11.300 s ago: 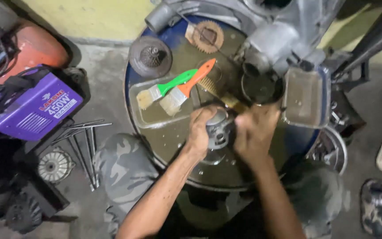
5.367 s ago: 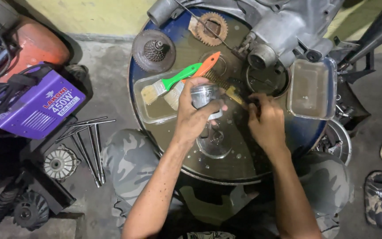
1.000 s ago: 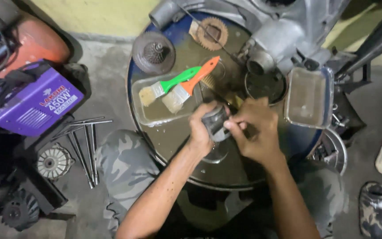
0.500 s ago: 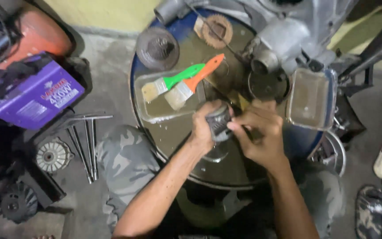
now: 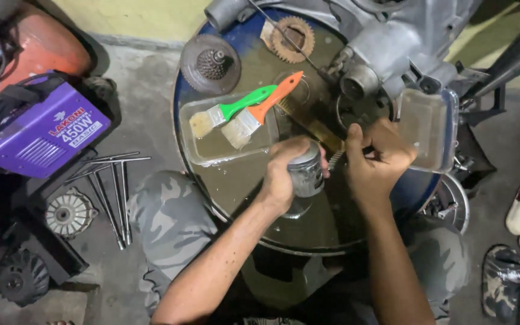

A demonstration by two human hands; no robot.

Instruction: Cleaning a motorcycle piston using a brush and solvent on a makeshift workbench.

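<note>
A grey metal cylinder, dull and grimy with a ribbed band near its top, sat upright in the left hand, whose fingers were wrapped closed around it above the wet top of a blue drum serving as the surface. The right hand was curled shut on a small brush whose bristles touched the cylinder's side. Behind lay a clear tray with a green-handled paintbrush and an orange-handled paintbrush. Half a second before, both hands had been slightly lower and closer together.
</note>
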